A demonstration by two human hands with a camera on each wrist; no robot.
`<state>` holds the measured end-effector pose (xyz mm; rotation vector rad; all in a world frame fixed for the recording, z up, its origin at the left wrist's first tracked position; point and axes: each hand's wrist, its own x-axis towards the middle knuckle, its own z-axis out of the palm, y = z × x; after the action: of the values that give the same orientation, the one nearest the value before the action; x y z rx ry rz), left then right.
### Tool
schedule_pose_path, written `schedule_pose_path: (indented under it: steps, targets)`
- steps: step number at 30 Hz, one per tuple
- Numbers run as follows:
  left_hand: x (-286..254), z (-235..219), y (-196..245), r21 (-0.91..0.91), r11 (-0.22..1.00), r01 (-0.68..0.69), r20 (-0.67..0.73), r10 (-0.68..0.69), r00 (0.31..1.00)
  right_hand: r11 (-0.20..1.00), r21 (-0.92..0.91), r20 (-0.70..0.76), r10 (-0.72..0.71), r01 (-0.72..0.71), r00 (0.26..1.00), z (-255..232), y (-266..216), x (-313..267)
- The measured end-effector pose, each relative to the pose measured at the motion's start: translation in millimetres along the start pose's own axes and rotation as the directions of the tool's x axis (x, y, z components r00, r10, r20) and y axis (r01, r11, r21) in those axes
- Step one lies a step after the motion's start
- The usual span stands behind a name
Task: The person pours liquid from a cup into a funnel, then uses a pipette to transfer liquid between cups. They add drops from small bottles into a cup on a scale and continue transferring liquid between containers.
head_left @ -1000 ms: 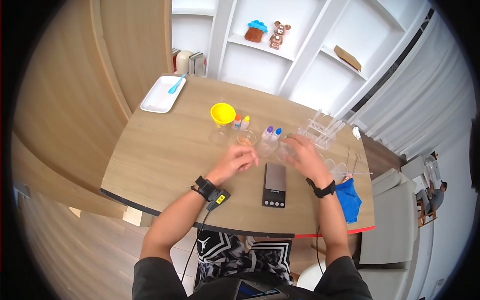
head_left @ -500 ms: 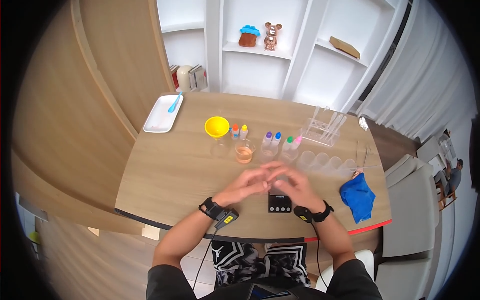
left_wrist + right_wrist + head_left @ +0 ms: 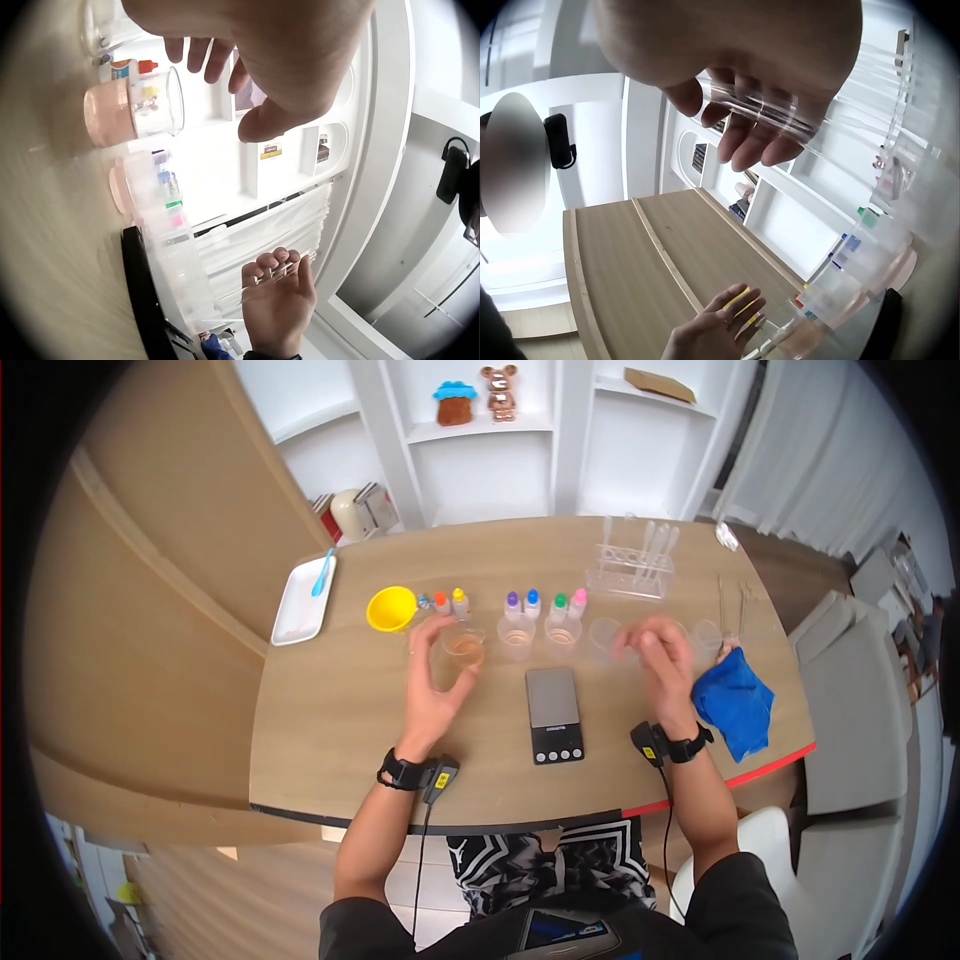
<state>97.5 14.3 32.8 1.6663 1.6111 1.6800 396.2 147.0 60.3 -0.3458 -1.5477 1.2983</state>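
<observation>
My left hand point(image 3: 430, 695) is spread, with thumb and fingers curved on either side of a clear beaker of orange liquid point(image 3: 463, 647). In the left wrist view a gap shows between that hand point(image 3: 262, 60) and the beaker point(image 3: 112, 112). Above the clear cups at the right is my right hand point(image 3: 662, 665). The right wrist view shows its curled fingers and thumb point(image 3: 757, 75) around a clear, slender rod-like piece point(image 3: 769, 112); its exact kind is unclear. Between the hands lies a black scale with a grey plate point(image 3: 553, 698).
Two cups point(image 3: 516, 638) stand behind the scale, near several colour-capped bottles point(image 3: 532, 603). A yellow funnel point(image 3: 391, 609) and white tray point(image 3: 304, 602) are left. A test-tube rack point(image 3: 628, 575) stands at the back right; a blue cloth point(image 3: 735, 705) lies at the right.
My hands, together over the scale half a second ago, have moved apart: the left to the beaker, the right towards the cups at the right. The head view has shifted.
</observation>
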Motion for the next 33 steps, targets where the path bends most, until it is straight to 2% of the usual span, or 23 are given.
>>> schedule_pose_path:
  steps: [5,8,9,12,18,20,23,27,30,33]
  targets:
    - [-2.5,7.9,-12.6,-0.032,0.991,0.127,0.009,-0.126,0.992,0.992,0.077,0.114,0.096,-0.105,0.989,9.4,0.0,-1.8]
    - [-2.0,14.1,-12.1,-0.207,0.957,0.205,0.042,-0.200,0.979,0.985,0.105,0.147,0.123,-0.139,0.982,11.3,-3.7,-2.3]
    - [-1.2,13.7,-12.4,-0.207,0.948,0.241,0.058,-0.234,0.970,0.983,0.107,0.150,0.132,-0.149,0.980,11.0,-3.9,-2.6]
    - [-0.2,13.3,-9.8,-0.322,0.860,0.395,0.132,-0.373,0.919,0.977,0.115,0.163,0.158,-0.178,0.974,9.2,-1.0,-4.2]
    - [-2.7,12.7,-24.3,-0.286,0.879,0.382,0.157,-0.351,0.923,0.959,0.182,0.197,0.180,-0.216,0.964,12.9,8.2,-6.1]
    - [-5.4,14.3,-20.6,-0.282,0.883,0.374,0.144,-0.346,0.927,0.965,0.188,0.213,0.142,-0.183,0.967,12.1,10.3,-6.2]
    - [-5.2,15.3,-12.6,-0.304,0.875,0.378,0.149,-0.348,0.926,0.954,0.223,0.224,0.150,-0.200,0.963,11.4,-0.7,-5.9]
    - [-5.6,5.6,-5.1,-0.271,0.908,0.320,0.100,-0.304,0.947,0.940,0.256,0.246,0.164,-0.227,0.955,9.3,7.6,-7.4]
    - [-6.2,-2.5,10.9,-0.153,0.954,0.260,0.074,-0.251,0.965,0.959,0.138,0.278,0.203,-0.248,0.939,9.4,11.2,-6.8]
    - [-3.3,1.6,41.2,-0.119,0.958,0.261,0.116,-0.247,0.962,0.986,0.026,0.302,0.148,-0.164,0.942,15.5,-0.2,-6.6]
